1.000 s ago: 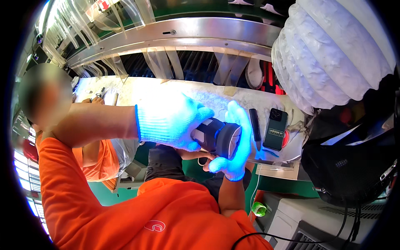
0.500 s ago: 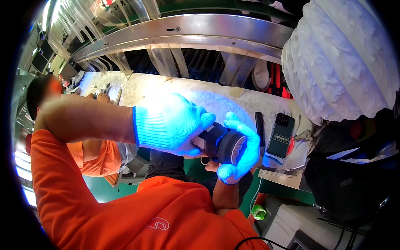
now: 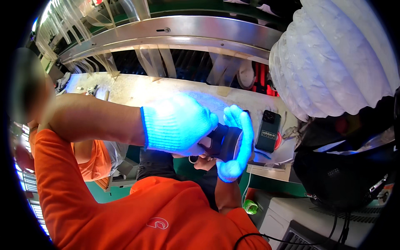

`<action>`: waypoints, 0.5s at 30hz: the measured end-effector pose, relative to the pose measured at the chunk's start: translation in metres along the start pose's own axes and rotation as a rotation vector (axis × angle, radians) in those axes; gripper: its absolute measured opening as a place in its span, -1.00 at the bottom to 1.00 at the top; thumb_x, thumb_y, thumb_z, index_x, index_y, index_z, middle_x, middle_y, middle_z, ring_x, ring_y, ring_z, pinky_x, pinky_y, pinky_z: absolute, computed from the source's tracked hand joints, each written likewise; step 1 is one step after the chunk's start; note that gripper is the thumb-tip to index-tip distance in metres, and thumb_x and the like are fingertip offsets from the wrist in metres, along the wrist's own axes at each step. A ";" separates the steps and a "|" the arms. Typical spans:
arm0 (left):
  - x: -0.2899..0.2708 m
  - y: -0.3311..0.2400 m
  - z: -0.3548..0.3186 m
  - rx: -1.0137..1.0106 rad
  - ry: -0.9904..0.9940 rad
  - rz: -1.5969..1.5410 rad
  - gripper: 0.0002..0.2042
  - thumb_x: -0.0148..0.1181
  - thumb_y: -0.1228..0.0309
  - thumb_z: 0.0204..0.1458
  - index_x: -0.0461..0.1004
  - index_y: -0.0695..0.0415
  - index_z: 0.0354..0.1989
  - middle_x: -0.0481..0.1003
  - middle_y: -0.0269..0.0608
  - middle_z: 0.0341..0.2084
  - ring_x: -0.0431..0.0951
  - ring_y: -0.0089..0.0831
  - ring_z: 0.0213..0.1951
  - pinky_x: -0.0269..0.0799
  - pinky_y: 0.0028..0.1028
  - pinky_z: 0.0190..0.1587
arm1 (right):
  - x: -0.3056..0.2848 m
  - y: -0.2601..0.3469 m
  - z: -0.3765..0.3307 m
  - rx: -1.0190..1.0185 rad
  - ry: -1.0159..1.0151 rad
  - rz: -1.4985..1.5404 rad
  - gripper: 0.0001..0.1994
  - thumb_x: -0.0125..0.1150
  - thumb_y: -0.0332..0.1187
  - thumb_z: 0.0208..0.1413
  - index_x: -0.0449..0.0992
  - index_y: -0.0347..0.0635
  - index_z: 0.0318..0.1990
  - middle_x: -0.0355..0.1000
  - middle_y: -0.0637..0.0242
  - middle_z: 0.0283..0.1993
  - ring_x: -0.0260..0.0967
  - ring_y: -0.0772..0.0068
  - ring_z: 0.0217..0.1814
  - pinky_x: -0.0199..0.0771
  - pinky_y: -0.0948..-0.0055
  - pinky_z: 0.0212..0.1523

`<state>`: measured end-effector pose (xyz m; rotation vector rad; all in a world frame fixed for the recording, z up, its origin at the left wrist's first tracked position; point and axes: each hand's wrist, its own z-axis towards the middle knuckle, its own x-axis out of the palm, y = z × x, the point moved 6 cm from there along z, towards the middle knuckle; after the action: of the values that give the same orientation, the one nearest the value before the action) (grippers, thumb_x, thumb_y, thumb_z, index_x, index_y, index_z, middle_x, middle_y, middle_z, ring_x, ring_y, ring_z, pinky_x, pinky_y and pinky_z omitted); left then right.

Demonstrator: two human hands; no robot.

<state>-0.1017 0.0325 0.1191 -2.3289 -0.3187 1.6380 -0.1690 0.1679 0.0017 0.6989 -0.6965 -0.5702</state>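
A dark shoe (image 3: 227, 141) is held above the worktable's front edge, under bright bluish light. My left hand (image 3: 181, 125), in a knitted glove, comes in from the left and closes round one part of the shoe. My gloved right hand (image 3: 245, 139) cups the other end, its fingers lying long against the side and its thumb below. Much of the shoe is hidden by the gloves. To the right of the right hand, a dark phone (image 3: 268, 131) lies on the table.
The pale worktable (image 3: 137, 85) runs beneath a metal rail (image 3: 200, 31) with clear plastic strips (image 3: 150, 62). A white ribbed duct (image 3: 329, 62) hangs at the right, above a black bag (image 3: 333, 179). At the left sits a co-worker in an orange shirt (image 3: 93, 160).
My view has shifted a little, so the table and phone sit farther left. The shoe has turned slightly in my hands. My right fingers have straightened along its side.
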 end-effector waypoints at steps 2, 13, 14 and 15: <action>-0.006 -0.004 0.009 0.039 0.022 0.016 -0.55 0.48 -0.02 0.12 0.62 0.14 -0.11 0.74 -0.12 -0.30 0.77 -0.06 -0.30 0.70 -0.19 -0.24 | -0.005 0.000 0.002 0.071 -0.034 -0.045 0.39 0.15 0.75 0.07 0.08 -0.37 0.70 0.23 -0.18 0.67 0.27 -0.19 0.68 0.23 -0.19 0.66; -0.022 -0.011 0.014 0.292 -0.099 0.152 -0.75 0.41 0.16 0.13 0.81 0.01 -0.14 0.73 -0.11 -0.23 0.75 -0.05 -0.23 0.69 -0.14 -0.15 | 0.000 0.012 0.013 0.130 -0.085 -0.084 0.17 0.16 0.43 0.38 -0.09 -0.38 0.75 -0.01 -0.17 0.79 0.07 -0.14 0.80 0.10 -0.06 0.73; -0.021 -0.009 0.015 0.313 -0.080 0.155 -0.76 0.39 0.18 0.15 0.81 0.01 -0.13 0.73 -0.10 -0.23 0.75 -0.06 -0.21 0.69 -0.14 -0.14 | 0.000 0.014 0.014 0.141 -0.099 -0.132 0.16 0.17 0.42 0.38 -0.10 -0.38 0.75 -0.02 -0.17 0.80 0.08 -0.13 0.79 0.12 -0.05 0.73; -0.022 -0.012 0.015 0.337 -0.060 0.159 -0.76 0.37 0.20 0.17 0.81 0.01 -0.12 0.73 -0.09 -0.23 0.76 -0.08 -0.20 0.69 -0.14 -0.14 | -0.005 0.009 0.012 0.186 -0.047 -0.099 0.12 0.13 0.36 0.43 -0.13 -0.40 0.75 0.03 -0.13 0.79 0.14 -0.09 0.76 0.17 -0.03 0.70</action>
<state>-0.1232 0.0380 0.1382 -2.0981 0.1270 1.6838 -0.1786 0.1725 0.0131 0.8994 -0.7680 -0.6191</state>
